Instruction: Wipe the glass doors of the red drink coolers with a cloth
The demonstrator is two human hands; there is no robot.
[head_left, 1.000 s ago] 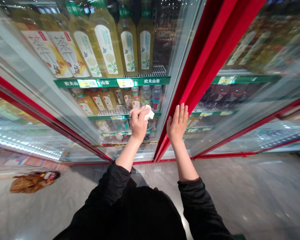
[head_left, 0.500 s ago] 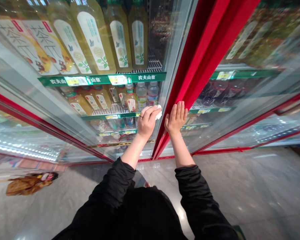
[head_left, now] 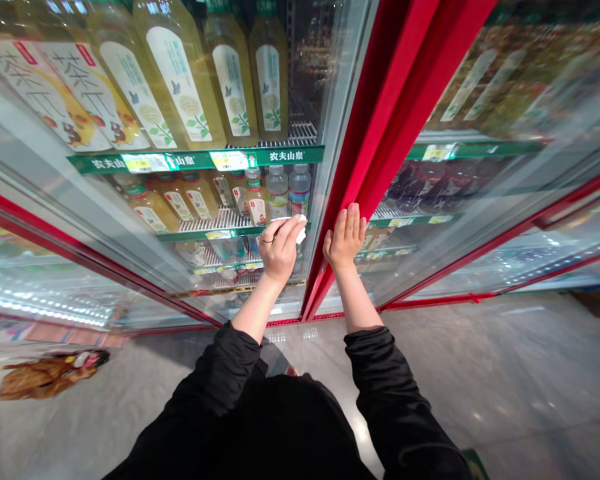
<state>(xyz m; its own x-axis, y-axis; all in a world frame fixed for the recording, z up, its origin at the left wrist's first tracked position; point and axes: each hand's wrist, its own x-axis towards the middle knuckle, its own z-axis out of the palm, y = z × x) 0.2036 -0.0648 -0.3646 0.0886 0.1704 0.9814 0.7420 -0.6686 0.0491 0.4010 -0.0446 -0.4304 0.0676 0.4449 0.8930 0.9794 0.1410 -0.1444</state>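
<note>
My left hand (head_left: 280, 250) is closed around a white tissue (head_left: 301, 230), which shows past its fingertips at the glass door (head_left: 300, 93) of a drinks fridge. A ring sits on one of its fingers. On the red door frame (head_left: 375, 127), my right hand (head_left: 346, 239) lies flat with its fingers stretched upward, holding nothing. Behind the glass stand large bottles of yellow-green drink (head_left: 180, 80) on the upper shelf. Smaller bottles (head_left: 153, 207) fill the shelf beneath, partly hidden by my left hand.
A second glass door (head_left: 480, 167) with dark purple bottles behind it is on the right. Grey shiny floor (head_left: 520, 380) spreads below. A brown thing (head_left: 45, 373) of unclear kind appears at the lower left.
My left hand has slid left over the glass with the tissue, away from the red frame. My right hand stays pressed on the frame while the whole view shifts slightly.
</note>
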